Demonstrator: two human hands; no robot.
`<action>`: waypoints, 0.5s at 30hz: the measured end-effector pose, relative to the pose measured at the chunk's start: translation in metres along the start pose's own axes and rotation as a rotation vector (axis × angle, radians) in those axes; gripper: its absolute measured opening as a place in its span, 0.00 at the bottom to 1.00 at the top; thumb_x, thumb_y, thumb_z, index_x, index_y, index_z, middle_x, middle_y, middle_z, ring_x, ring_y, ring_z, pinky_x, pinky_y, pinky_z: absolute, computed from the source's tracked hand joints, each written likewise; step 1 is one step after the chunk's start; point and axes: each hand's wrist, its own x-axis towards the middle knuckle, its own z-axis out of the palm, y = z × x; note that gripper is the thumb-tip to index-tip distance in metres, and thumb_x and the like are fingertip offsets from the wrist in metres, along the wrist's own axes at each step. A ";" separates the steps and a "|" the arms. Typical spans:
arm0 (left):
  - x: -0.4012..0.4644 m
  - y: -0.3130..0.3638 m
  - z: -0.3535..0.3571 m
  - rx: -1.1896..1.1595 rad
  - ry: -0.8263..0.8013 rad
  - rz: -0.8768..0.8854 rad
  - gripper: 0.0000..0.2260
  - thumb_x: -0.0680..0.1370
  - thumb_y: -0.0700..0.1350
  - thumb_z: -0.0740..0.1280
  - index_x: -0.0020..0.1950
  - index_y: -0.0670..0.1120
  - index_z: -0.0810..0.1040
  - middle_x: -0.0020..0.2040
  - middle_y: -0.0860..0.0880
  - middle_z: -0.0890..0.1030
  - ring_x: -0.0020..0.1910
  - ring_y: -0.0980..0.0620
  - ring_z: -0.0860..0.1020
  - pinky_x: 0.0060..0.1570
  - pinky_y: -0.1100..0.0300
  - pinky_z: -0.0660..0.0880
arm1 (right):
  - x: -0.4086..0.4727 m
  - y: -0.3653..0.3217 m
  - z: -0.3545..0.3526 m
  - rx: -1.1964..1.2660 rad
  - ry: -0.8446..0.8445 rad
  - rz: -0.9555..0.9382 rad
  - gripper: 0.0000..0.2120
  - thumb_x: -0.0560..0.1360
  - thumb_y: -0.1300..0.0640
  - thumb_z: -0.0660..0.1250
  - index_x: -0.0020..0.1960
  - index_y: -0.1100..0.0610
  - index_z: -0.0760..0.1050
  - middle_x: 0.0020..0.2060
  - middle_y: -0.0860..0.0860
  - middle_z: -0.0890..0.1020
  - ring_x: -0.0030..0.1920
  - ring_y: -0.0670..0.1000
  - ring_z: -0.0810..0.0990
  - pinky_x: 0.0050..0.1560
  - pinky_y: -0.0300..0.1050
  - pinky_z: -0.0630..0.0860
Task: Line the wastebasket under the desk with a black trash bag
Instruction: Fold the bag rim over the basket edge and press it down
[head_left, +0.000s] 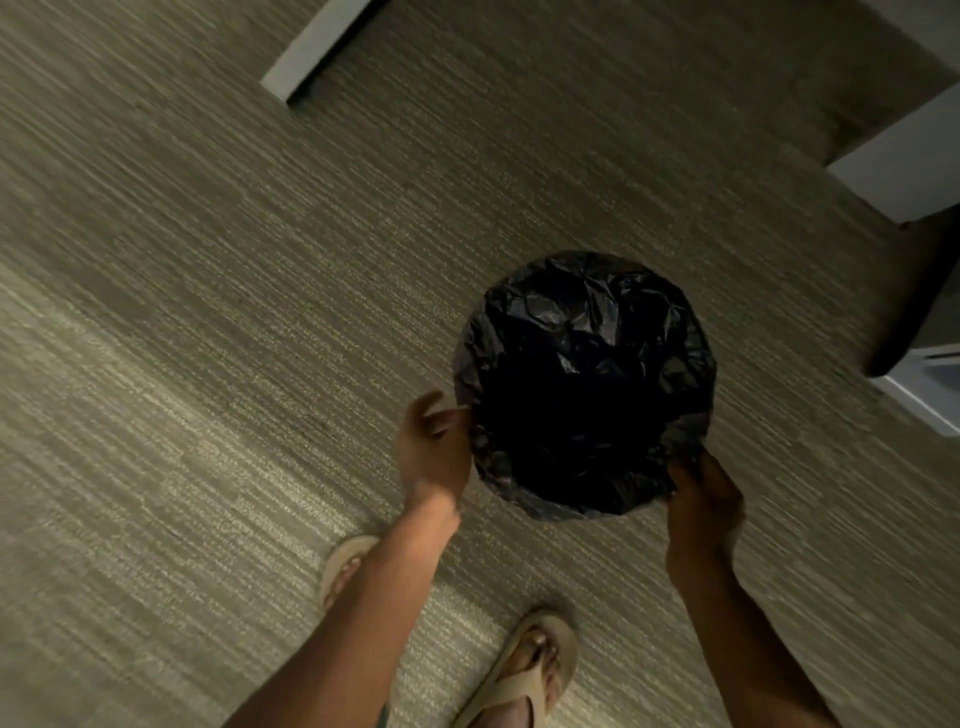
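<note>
- Standing on the striped grey carpet (208, 364), the round wastebasket (584, 512) has a crinkly black plastic trash bag (582, 332) over its top.
- The left hand (434, 447) touches the bag's left edge, fingers loosely spread.
- The right hand (701, 493) pinches the bag's near right edge.
- Two feet in tan flip-flops (524, 670) stand close by.

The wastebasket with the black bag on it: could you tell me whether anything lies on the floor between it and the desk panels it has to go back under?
Nothing visible does. The carpet between the bagged wastebasket and the pale desk panels is bare. The left hand and right hand are at its near rim, away from that path.
</note>
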 end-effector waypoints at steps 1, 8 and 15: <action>0.002 0.000 -0.001 0.011 -0.046 0.017 0.09 0.80 0.44 0.71 0.60 0.51 0.80 0.51 0.53 0.84 0.49 0.56 0.83 0.38 0.68 0.78 | -0.002 -0.001 0.003 -0.004 -0.001 -0.019 0.16 0.75 0.52 0.68 0.61 0.42 0.83 0.55 0.48 0.87 0.57 0.56 0.85 0.60 0.64 0.81; 0.023 0.017 -0.015 0.195 -0.083 0.202 0.11 0.81 0.43 0.69 0.43 0.58 0.79 0.41 0.57 0.84 0.43 0.55 0.84 0.43 0.58 0.80 | -0.019 -0.029 0.016 0.106 -0.023 -0.082 0.16 0.76 0.65 0.69 0.59 0.50 0.84 0.53 0.52 0.86 0.56 0.58 0.85 0.57 0.64 0.82; 0.057 0.069 -0.073 0.122 0.069 0.304 0.05 0.81 0.40 0.68 0.52 0.49 0.82 0.42 0.57 0.82 0.40 0.61 0.80 0.42 0.67 0.75 | -0.036 -0.100 0.094 0.042 -0.137 -0.185 0.14 0.74 0.56 0.70 0.58 0.48 0.84 0.52 0.49 0.87 0.51 0.51 0.87 0.52 0.59 0.85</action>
